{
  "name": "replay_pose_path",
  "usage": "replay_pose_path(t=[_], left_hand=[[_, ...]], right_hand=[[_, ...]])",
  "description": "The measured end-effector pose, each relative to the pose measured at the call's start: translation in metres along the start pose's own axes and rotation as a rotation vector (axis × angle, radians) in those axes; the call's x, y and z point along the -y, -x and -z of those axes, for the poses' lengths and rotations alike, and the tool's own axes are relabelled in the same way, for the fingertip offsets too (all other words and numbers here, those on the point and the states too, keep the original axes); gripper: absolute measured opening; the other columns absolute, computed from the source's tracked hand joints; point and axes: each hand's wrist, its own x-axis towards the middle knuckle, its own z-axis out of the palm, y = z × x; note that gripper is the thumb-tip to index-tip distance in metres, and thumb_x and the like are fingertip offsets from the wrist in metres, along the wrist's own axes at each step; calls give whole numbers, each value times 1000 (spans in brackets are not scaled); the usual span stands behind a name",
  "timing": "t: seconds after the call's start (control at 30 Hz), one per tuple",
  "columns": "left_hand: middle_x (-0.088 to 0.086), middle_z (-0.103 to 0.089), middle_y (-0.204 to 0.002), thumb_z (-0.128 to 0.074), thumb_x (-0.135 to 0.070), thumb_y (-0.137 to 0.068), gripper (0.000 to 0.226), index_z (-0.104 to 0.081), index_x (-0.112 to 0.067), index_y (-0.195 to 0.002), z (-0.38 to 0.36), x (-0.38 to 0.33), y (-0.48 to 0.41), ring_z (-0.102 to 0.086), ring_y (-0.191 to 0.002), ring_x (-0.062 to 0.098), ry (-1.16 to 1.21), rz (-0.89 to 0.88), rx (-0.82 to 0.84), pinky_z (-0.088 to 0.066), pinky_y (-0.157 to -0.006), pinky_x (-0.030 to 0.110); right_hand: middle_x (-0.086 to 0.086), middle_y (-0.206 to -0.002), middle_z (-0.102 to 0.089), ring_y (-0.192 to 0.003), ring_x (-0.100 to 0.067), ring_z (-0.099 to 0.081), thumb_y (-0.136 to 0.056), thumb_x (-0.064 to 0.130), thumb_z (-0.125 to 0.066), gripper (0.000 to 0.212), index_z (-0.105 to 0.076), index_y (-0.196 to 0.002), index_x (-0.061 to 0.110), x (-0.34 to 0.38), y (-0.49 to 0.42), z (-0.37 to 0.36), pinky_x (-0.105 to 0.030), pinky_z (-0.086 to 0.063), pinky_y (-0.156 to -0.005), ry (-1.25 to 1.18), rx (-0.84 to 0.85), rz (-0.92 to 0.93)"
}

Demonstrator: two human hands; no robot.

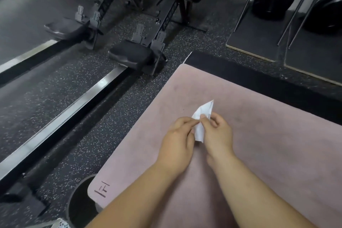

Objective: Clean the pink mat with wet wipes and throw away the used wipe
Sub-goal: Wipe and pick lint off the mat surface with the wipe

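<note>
Both forearms reach in from the bottom edge, elbows cut off. Left hand and right hand pinch a folded white wipe above the pink mat; its lower part hides between the hands, its point aiming up and away.

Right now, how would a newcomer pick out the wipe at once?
Find the big pink mat on the speckled dark floor. Above its middle, the left hand and right hand meet. The wipe is the folded white sheet pinched between them, the only white thing there.
</note>
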Motion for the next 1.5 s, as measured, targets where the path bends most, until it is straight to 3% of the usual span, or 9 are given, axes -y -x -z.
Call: replay_pose_path(t=[0.17, 0.37, 0.5, 0.73, 0.87, 1.03, 1.2, 1.4, 1.5], left_hand=[[-11, -61, -129, -52, -12, -103, 32, -69, -22, -128, -6, 36, 0, -57, -118, 10, -81, -80, -75, -45, -102, 24], [-6, -62, -131, -53, -20, -100, 32, -68, -21, -128, -5, 62, 7, -59, -119, 18, -235, -138, -74, -46, -104, 32], [-9, -60, -135, -53, -26, -102, 31, -66, -26, -130, 7, 73, 17, -59, -121, 20, -379, -163, -58, -48, -105, 40], [-3, -61, -136, -55, -26, -103, 31, -67, -19, -130, 28, 80, 12, -57, -125, 25, -475, -178, -22, -46, -107, 42], [-1, -64, -134, -56, -21, -101, 31, -69, -16, -129, 40, 94, -15, -58, -122, 25, -511, -202, -6, -42, -109, 33], [-1, -66, -129, -44, -26, -97, 39, -71, -16, -124, 32, 113, -48, -60, -120, 24, -479, -216, -10, -43, -107, 34], [2, -66, -128, -39, -25, -94, 44, -69, -14, -123, 24, 125, -73, -59, -119, 26, -436, -229, -8, -43, -109, 37], [5, -64, -130, -39, -23, -92, 44, -68, -12, -124, 15, 135, -72, -58, -121, 30, -483, -257, -12, -44, -109, 48], [6, -63, -131, -39, -22, -93, 43, -68, -11, -123, 13, 135, -72, -58, -120, 31, -494, -263, -24, -44, -109, 47]], right_hand=[[2, -91, -77, -79, -12, -69, -94, 22, -68, 6, -73, -94, 18, -27, -31, 2, -28, -56, -71, 33, -103, 98], [9, -93, -70, -86, -12, -67, -93, 20, -68, 14, -69, -86, 32, -41, -42, 9, -30, -55, -82, 28, -90, 150], [11, -93, -69, -86, -10, -66, -93, 22, -69, 12, -70, -101, 31, -41, -31, 20, -26, -54, -80, 39, -97, 216], [17, -93, -69, -88, -4, -66, -90, 27, -73, 15, -73, -105, 28, -13, -30, 19, -24, -53, -79, 72, -162, 311], [16, -95, -72, -88, -3, -67, -88, 42, -72, 15, -78, -99, 35, 9, -61, 2, -28, -56, -81, 276, -155, 514], [13, -102, -62, -84, 1, -58, -91, 36, -71, 11, -78, -99, 39, 7, -108, -30, -10, -39, -71, 531, -144, 675], [8, -103, -63, -92, -13, -61, -89, 25, -72, 18, -79, -103, 33, -18, -143, -53, -28, -49, -86, 701, -78, 735], [7, -94, -55, -92, -22, -58, -93, 27, -64, 21, -78, -106, 35, -41, -159, -69, -30, -43, -72, 992, 46, 768], [4, -102, -59, -103, -27, -56, -92, 21, -61, 24, -78, -106, 33, -50, -160, -73, -30, -46, -77, 1046, 62, 824]])
